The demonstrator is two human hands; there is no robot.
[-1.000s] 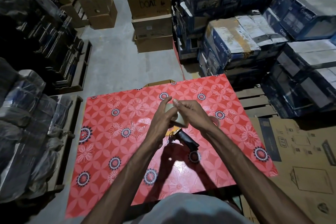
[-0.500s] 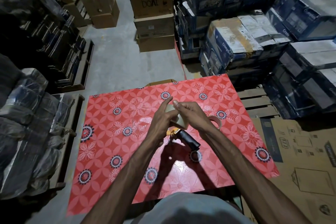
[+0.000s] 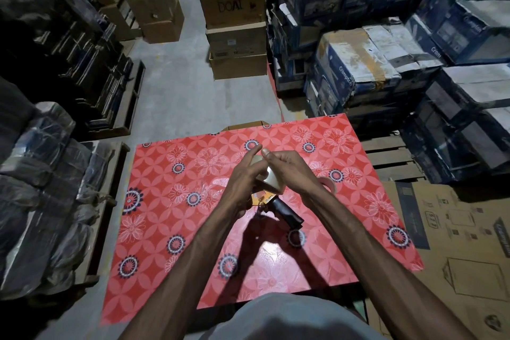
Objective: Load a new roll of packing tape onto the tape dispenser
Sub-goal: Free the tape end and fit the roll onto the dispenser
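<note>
Closest in, a grey shirt (image 3: 276, 317) fills the bottom edge, and both bare forearms reach out over the table (image 3: 165, 201) with its red flowered cover. The hands meet above the middle of it. The tape dispenser (image 3: 287, 212) is up off the cover, its black handle pointing back and to the right, with an orange part at the front and its shadow on the red below.

At the dispenser's front end sits the pale roll of tape (image 3: 273, 178), caught between both hands. The left hand (image 3: 242, 182) wraps it from the left, fingers curled and the index finger stretched up over the top. The right hand (image 3: 292, 171) closes on it from the right, fingertip meeting the left one at the top of the roll. Whether the roll is fully seated on the dispenser, I cannot tell: the fingers cover the join.

Just behind the right wrist, a second roll (image 3: 327, 181) lies on the cover. To the right, a flattened cardboard sheet (image 3: 447, 243), then a wooden pallet (image 3: 392, 154). On the left, wrapped bundles (image 3: 41, 174). Farther back, blue and white boxes (image 3: 358, 63) are stacked on the right, and brown boxes (image 3: 237, 36) stand on the grey floor (image 3: 179, 91).
</note>
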